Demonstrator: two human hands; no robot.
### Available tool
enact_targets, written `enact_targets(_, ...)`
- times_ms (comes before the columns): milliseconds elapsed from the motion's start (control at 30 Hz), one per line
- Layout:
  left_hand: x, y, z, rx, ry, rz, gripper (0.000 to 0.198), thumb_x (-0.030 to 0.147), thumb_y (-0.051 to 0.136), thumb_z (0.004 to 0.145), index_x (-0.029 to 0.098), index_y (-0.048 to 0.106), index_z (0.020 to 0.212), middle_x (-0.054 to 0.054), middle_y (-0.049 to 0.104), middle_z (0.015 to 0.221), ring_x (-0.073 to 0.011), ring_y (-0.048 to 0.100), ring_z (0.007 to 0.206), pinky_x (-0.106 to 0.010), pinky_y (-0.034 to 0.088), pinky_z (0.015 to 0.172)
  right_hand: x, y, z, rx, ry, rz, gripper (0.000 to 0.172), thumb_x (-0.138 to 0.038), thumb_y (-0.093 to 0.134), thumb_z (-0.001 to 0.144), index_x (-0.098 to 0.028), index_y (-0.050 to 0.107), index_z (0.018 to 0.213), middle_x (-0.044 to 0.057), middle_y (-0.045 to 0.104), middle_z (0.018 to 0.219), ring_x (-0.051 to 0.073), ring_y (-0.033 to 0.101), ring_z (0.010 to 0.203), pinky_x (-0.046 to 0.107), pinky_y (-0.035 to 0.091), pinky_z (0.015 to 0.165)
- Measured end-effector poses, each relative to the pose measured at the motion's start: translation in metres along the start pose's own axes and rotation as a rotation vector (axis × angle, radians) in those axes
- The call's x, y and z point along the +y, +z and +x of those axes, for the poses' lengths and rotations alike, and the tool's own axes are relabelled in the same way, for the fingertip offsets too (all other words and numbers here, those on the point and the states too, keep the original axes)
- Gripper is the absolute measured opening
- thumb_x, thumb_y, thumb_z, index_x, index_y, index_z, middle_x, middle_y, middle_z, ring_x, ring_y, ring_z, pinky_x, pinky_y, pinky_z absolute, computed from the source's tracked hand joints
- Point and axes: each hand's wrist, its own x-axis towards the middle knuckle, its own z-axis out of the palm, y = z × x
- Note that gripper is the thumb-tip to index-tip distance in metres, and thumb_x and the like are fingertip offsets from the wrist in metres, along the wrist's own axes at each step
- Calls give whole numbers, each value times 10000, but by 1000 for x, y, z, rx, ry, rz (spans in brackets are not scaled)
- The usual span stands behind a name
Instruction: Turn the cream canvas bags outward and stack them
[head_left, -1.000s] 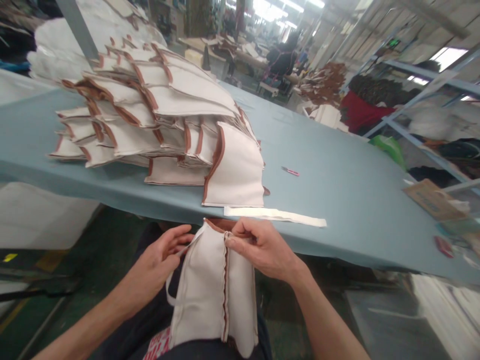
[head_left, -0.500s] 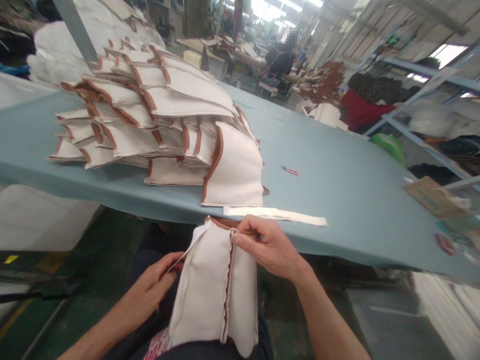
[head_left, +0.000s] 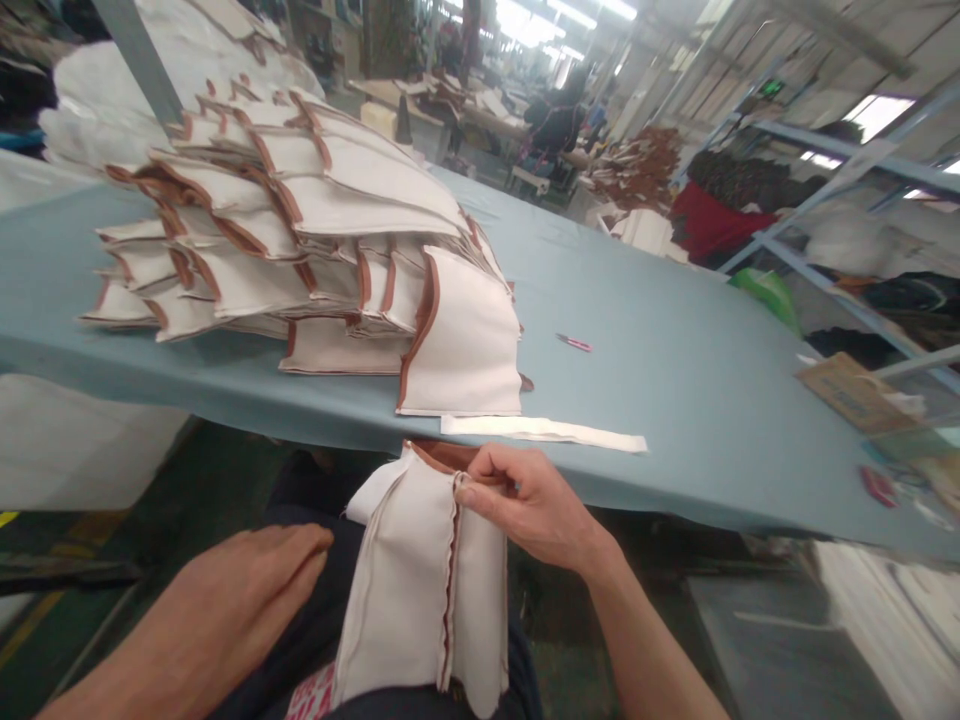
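A cream fabric bag piece [head_left: 409,590] with a brown-trimmed top lies on my lap below the table edge. My right hand [head_left: 525,500] pinches its upper seam edge near the brown trim. My left hand [head_left: 232,600] rests beside the piece on its left, fingers stretched out together, apart from the fabric and holding nothing. A white fabric strip [head_left: 544,432] lies on the blue-grey table [head_left: 675,400] just above my right hand. A big stack of similar cream pieces with brown trim [head_left: 300,240] fills the table's left part.
Small pink snips [head_left: 574,343] lie mid-table. A cardboard piece [head_left: 847,392] and small items sit at the right edge. Metal shelving with cloth [head_left: 840,200] stands to the right. White sacks [head_left: 82,110] are behind the stack. A person works at far tables.
My left hand let go of the piece's left edge and moved down and left, its fingers now flat. My right hand keeps its pinch on the top seam.
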Motion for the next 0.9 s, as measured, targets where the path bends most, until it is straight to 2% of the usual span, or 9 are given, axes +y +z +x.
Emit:
enact_targets(67,20,-23,6,160,12,-109,436,450,472,1133,276,863,1215,-84,925,1216,-330,876,1108,-382,666,1024,-1,1,-1,-10,-5,1,329,-477,742,955,-235,583,797,-58,502,684,137,390,650,297,299,635)
enact_targets(167,53,-52,22,225,115,-266,394,556,562,1120,282,828,1216,-47,909,1211,-278,861,1090,-281,659,965,-6,5,-2,-36,-36,27,333,-442,752,961,-238,563,777,-58,484,691,135,391,654,293,286,627)
enact_targets(233,72,-66,36,268,212,-306,369,510,607,1102,274,799,1311,-51,880,1318,-273,821,1207,-305,609,1114,-12,7,-3,-62,-64,64,347,-433,763,964,-239,549,772,-62,466,687,132,385,656,289,281,621)
enact_targets(300,86,-76,50,193,316,-355,343,403,595,1080,262,783,1330,-52,855,1370,-255,798,1239,-295,593,1102,-17,10,-4,-87,-90,117,374,-456,783,968,-238,547,776,-66,457,686,126,374,649,283,282,611)
enact_targets(367,95,-82,60,89,373,-400,340,314,565,1033,267,782,1291,-20,855,1302,-230,793,1187,-278,586,1046,-20,12,-5,-104,-101,178,440,-521,813,973,-236,544,773,-71,451,688,117,357,633,276,284,592)
enact_targets(467,101,-87,70,-22,428,-423,299,277,521,1004,262,766,1174,14,825,1151,-213,768,1087,-276,566,987,-19,15,-5,-133,-81,241,563,-642,858,957,-234,528,751,-77,442,688,104,335,611,270,280,567)
enact_targets(633,102,-85,80,-63,449,-425,162,330,503,970,240,608,885,20,675,892,-198,642,850,-285,507,783,-12,19,-3,-99,-80,245,613,-707,848,960,-235,523,745,-75,438,687,111,347,633,272,290,584)
enact_targets(767,101,-85,82,-118,405,-374,206,380,510,956,238,625,859,15,667,842,-202,618,810,-292,481,746,-8,20,1,-90,-91,269,625,-714,874,944,-233,524,750,-69,464,715,112,352,643,281,298,599)
enact_targets(900,102,-88,82,-114,397,-315,207,381,530,928,244,675,872,6,693,822,-214,623,820,-292,472,733,1,22,3,-92,-71,321,648,-764,893,906,-234,544,774,-67,488,731,116,366,653,278,308,609)
